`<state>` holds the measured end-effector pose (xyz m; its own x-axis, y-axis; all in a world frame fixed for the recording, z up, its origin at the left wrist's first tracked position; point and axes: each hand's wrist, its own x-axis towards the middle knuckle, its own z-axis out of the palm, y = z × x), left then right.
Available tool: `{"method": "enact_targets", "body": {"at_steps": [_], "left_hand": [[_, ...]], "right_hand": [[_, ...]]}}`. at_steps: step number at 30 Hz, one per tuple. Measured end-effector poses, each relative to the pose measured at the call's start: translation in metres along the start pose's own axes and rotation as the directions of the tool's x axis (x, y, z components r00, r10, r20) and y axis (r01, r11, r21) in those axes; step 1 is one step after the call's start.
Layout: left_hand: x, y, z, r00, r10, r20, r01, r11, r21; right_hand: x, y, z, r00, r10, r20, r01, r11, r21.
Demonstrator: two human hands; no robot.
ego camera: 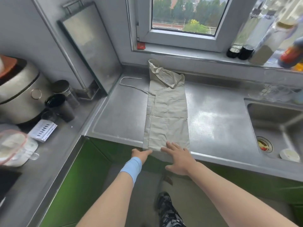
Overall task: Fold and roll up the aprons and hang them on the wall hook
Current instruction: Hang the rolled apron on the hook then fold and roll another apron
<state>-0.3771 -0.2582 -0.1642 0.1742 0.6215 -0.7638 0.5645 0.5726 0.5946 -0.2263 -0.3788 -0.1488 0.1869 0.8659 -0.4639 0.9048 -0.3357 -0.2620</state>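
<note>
- Stainless-steel worktop (pixel 124 115) fills a kitchen corner under a window (pixel 185 13), with green cabinet fronts (pixel 73 177) below it.
- Your apron (pixel 166 115), beige, lies in the middle of the worktop, folded into a long narrow strip that runs from the front edge toward 12 o'clock. Its far end is bunched and stands up against the back wall, and its near end hangs just over the front edge.
- Its tie string (pixel 131 82) loops out over the steel toward 10 o'clock from the strip.
- Your right hand (pixel 178 158) lies flat on the apron's near end at 6 o'clock, its fingers (pixel 172 145) straight and spread apart.
- Your left hand (pixel 141 154), above a blue wristband (pixel 132 167), meets the strip's near left corner at 7 o'clock. Its fingers are mostly hidden at the edge, so I cannot tell whether they pinch the cloth or only rest against it.
- At 3 o'clock, well apart from the apron, a sink (pixel 275 122) is set into the worktop, with scraps in its strainer.
- At 1 o'clock, bottles (pixel 237 51) stand on the window sill.
- At 11 o'clock, a steel board (pixel 88 46) leans against the wall.
- At 9 o'clock, on the side run of the worktop, a rice cooker (pixel 18 92) stands with dark jars (pixel 61 105) just beside it.
</note>
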Motion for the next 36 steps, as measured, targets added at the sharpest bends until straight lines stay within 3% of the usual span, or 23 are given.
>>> {"method": "enact_targets", "body": {"at_steps": [3, 6, 10, 13, 15, 17, 18, 19, 21, 22, 23, 25, 26, 28, 30, 31, 36], "left_hand": [[-0.001, -0.003, 0.001, 0.99, 0.04, 0.132, -0.053, 0.994, 0.097], [-0.01, 0.0, 0.002, 0.979, 0.122, 0.164, -0.149, 0.976, 0.162], [-0.032, 0.018, -0.004, 0.973, 0.156, 0.168, -0.168, 0.984, 0.062], [-0.051, 0.036, -0.009, 0.963, 0.076, 0.26, -0.027, 0.982, -0.187], [-0.065, 0.049, -0.015, 0.948, 0.067, 0.313, 0.015, 0.968, -0.251], [-0.075, 0.064, -0.02, 0.952, 0.001, 0.308, 0.046, 0.988, -0.146], [-0.081, 0.072, -0.024, 0.965, -0.032, 0.261, 0.033, 0.999, 0.001], [-0.086, 0.081, -0.028, 0.985, -0.024, 0.169, -0.017, 0.97, 0.242], [-0.087, 0.096, -0.034, 0.968, 0.249, 0.012, -0.191, 0.712, 0.676], [-0.088, 0.105, -0.034, 0.923, 0.378, 0.069, -0.306, 0.614, 0.728], [-0.093, 0.114, -0.035, 0.878, 0.43, 0.212, -0.445, 0.565, 0.695], [-0.103, 0.127, -0.028, 0.8, 0.271, 0.535, -0.584, 0.553, 0.594], [-0.11, 0.132, -0.026, 0.786, 0.152, 0.6, -0.589, 0.481, 0.65], [-0.116, 0.142, -0.025, 0.802, 0.042, 0.596, -0.583, 0.275, 0.764], [-0.106, 0.155, -0.024, 0.832, 0.138, 0.538, -0.553, 0.126, 0.823], [-0.099, 0.161, -0.024, 0.833, 0.2, 0.515, -0.542, 0.114, 0.832], [-0.056, 0.193, -0.024, 0.811, 0.445, 0.379, -0.52, 0.252, 0.816]], "right_hand": [[-0.002, 0.0, 0.004, 1.0, 0.004, -0.012, -0.004, 1.0, -0.015], [-0.008, -0.003, 0.009, 0.999, 0.025, -0.02, -0.026, 0.999, -0.021], [-0.016, -0.014, 0.008, 0.997, 0.075, -0.024, -0.076, 0.997, -0.027], [-0.02, -0.022, -0.003, 0.985, 0.135, -0.11, -0.14, 0.989, -0.041], [-0.024, -0.025, -0.014, 0.97, 0.15, -0.193, -0.162, 0.986, -0.047], [-0.027, -0.025, -0.03, 0.959, 0.119, -0.259, -0.141, 0.988, -0.069], [-0.028, -0.025, -0.041, 0.964, 0.094, -0.25, -0.115, 0.991, -0.072], [-0.031, -0.027, -0.056, 0.976, 0.07, -0.205, -0.084, 0.994, -0.063], [-0.032, -0.029, -0.086, 0.998, 0.035, -0.048, -0.038, 0.998, -0.058], [-0.033, -0.03, -0.102, 0.999, 0.031, 0.02, -0.03, 0.998, -0.058], [-0.035, -0.032, -0.116, 0.997, 0.032, 0.069, -0.029, 0.998, -0.048], [-0.037, -0.033, -0.14, 0.991, 0.039, 0.126, -0.037, 0.999, -0.023], [-0.037, -0.032, -0.15, 0.987, 0.042, 0.156, -0.041, 0.999, -0.009], [-0.034, -0.028, -0.167, 0.98, 0.056, 0.189, -0.062, 0.998, 0.027], [-0.022, -0.017, -0.179, 0.987, 0.064, 0.146, -0.071, 0.997, 0.041], [-0.015, -0.011, -0.184, 0.993, 0.063, 0.101, -0.067, 0.997, 0.038], [0.03, 0.015, -0.187, 0.971, 0.105, -0.214, -0.095, 0.994, 0.06]]}}
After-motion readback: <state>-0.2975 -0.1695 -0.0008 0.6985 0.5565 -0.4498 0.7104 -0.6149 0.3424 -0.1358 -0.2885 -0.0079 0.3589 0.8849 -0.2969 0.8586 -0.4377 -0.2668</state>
